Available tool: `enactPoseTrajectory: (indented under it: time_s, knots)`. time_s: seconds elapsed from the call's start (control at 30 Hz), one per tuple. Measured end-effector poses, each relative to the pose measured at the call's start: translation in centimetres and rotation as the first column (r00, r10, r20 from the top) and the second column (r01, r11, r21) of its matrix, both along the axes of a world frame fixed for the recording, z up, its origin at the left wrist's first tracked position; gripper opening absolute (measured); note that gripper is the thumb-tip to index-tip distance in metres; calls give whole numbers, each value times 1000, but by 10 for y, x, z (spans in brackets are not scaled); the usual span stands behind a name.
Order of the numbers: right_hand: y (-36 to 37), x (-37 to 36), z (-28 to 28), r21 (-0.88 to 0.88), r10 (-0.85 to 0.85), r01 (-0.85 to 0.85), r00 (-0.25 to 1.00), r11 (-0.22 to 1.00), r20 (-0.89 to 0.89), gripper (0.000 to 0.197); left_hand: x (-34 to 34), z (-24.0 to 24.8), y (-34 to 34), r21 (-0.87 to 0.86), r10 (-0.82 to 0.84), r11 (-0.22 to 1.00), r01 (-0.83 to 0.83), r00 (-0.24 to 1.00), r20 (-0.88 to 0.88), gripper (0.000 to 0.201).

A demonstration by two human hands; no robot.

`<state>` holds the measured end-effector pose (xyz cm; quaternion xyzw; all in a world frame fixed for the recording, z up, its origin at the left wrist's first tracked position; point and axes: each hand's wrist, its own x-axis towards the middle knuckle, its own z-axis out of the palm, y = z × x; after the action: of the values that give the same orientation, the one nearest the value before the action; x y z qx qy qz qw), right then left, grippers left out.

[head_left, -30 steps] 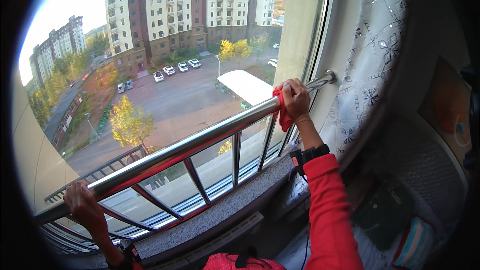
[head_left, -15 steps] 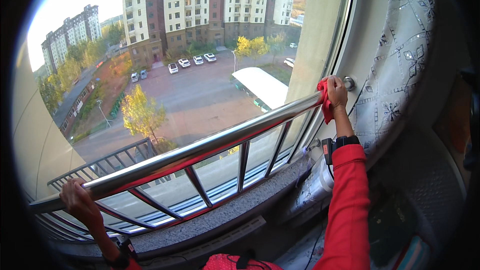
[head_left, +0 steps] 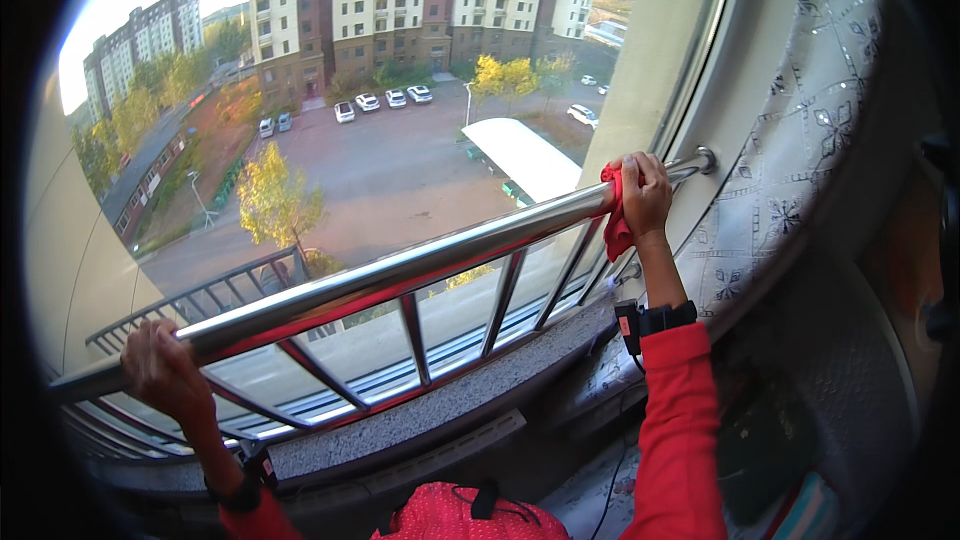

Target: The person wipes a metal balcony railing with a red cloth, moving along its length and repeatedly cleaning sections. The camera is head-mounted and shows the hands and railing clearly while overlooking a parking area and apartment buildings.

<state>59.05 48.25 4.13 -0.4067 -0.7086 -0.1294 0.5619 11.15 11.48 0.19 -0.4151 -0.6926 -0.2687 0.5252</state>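
A shiny metal handrail [head_left: 400, 275] slants across the window, higher on the right, with thin upright bars beneath it. My right hand [head_left: 645, 195] is closed over the rail near its wall end and presses a red cloth [head_left: 617, 232] around it. Part of the cloth hangs down below the rail, on the left of my fingers. At the far left, my left hand [head_left: 165, 375] grips the same rail with curled fingers and no cloth showing. Both wrists wear dark bands with small boxes.
The rail meets a round wall fitting [head_left: 706, 160] at the right. Below the bars runs a speckled stone sill [head_left: 430, 432]. A pale patterned curtain [head_left: 800, 150] hangs to the right. A dark cable [head_left: 607, 495] runs at lower right. Outside lie a parking area and tall buildings.
My right hand has slid the red cloth left along the rail, away from the wall fitting, baring that end. My left hand stays on the rail. The view has shifted slightly.
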Motion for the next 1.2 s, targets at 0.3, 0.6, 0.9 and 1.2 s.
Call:
enactPoseTrajectory:
  time_s: [0.3, 0.6, 0.9, 1.2]
  knots:
    - [-105, -116, 3, 92, 221, -222, 975, 971, 30, 21, 13, 6, -1, -17, -38, 999, 38, 999, 28, 37]
    - [-205, -230, 9, 64, 457, -468, 879, 881, 135, 39, 70, 28, -7, -91, -521, 832, 547, 827, 210, 41]
    - [-235, -254, 15, -276, 854, -886, 443, 371, -272, 43, 126, 46, 31, -123, -815, 449, 885, 462, 350, 110]
    - [-178, -208, 19, -196, 182, -99, 866, 976, 466, 37, 119, 30, 62, -197, -599, 788, 583, 800, -31, 46]
